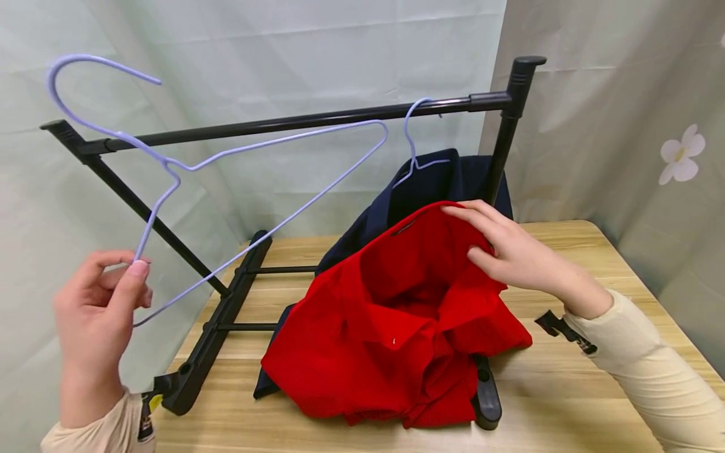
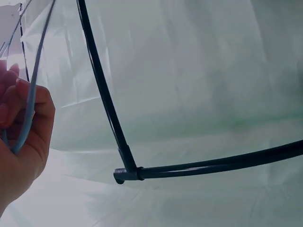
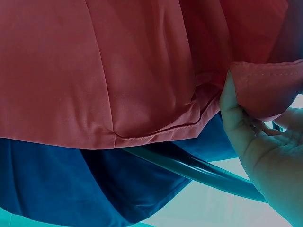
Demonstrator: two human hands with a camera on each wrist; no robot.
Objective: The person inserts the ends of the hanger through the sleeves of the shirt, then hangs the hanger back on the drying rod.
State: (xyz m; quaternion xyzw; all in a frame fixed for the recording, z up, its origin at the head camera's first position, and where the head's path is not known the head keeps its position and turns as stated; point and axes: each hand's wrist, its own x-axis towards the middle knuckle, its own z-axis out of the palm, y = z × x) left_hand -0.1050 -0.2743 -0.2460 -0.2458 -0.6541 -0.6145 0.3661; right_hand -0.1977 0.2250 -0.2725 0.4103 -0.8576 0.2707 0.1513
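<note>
My left hand (image 1: 104,308) pinches a lavender wire hanger (image 1: 283,223) by one end, between thumb and fingers. The hanger is held up in front of the rack, tilted, its hook at the upper left. My right hand (image 1: 504,251) holds a red garment (image 1: 362,352) by the edge of its wide opening, which faces up and shows a small dark label inside. In the right wrist view, the red fabric's edge (image 3: 267,90) lies between thumb and fingers. The garment's lower part hangs in loose folds, overlapping the table in the head view.
A black rack (image 1: 317,117) stands on the wooden table (image 1: 566,377). From its bar hangs another lavender hanger (image 1: 412,138) with a dark navy garment (image 1: 436,182), partly hidden behind the red one. Pale curtains (image 1: 340,50) surround the table, with a white flower (image 1: 682,154) at the right.
</note>
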